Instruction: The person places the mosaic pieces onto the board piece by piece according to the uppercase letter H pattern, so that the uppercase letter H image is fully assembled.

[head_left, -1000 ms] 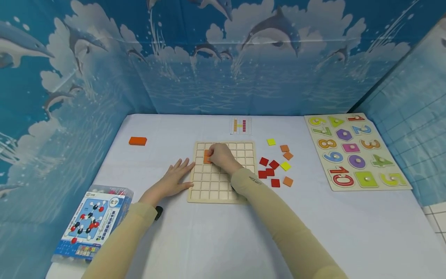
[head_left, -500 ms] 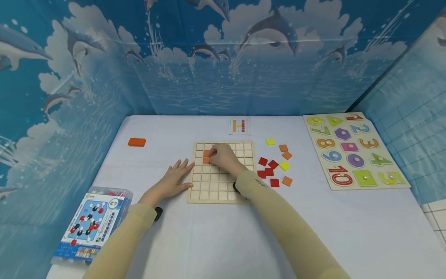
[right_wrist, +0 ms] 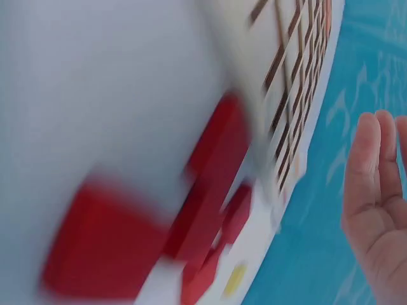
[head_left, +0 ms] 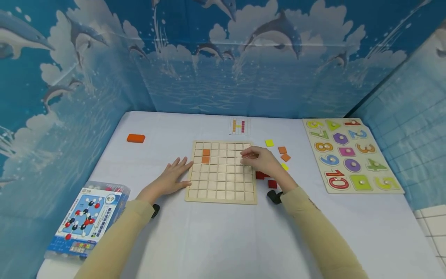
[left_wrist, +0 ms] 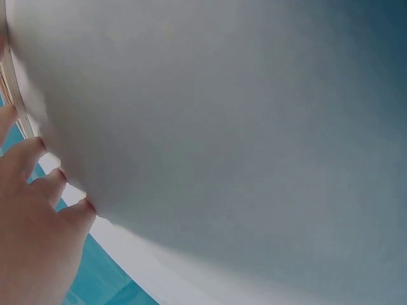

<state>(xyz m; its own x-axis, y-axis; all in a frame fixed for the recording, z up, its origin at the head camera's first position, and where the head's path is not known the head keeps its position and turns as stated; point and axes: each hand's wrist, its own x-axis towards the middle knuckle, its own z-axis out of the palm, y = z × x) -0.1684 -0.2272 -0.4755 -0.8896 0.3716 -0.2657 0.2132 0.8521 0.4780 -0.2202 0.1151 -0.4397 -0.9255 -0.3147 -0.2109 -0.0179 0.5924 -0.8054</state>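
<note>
A wooden grid board [head_left: 221, 202] lies mid-table, with two orange square tiles [head_left: 206, 159] one above the other in its upper left cells. At the board's left edge rests my left hand [head_left: 171, 179], fingers spread and touching the rim; the left wrist view shows that hand [left_wrist: 38, 222] on the white surface. My right hand [head_left: 266, 162] is over the board's right edge, fingers loosely bent; no tile shows in it. Red tiles [head_left: 272, 184] lie beneath and beside this hand, some hidden by it. In the right wrist view its fingers [right_wrist: 364, 152] look extended, above blurred red tiles [right_wrist: 102, 241].
Loose yellow [head_left: 269, 143] and orange tiles [head_left: 282, 150] lie right of the board. A pattern card [head_left: 240, 126] is behind it. A number puzzle board [head_left: 348, 155] lies far right, an orange block [head_left: 136, 138] back left, a molecular model box [head_left: 87, 217] front left.
My right hand has let go of the orange tile on the board and moved right, to the board's right edge above the red tiles. My left hand has stayed at the board's left edge.
</note>
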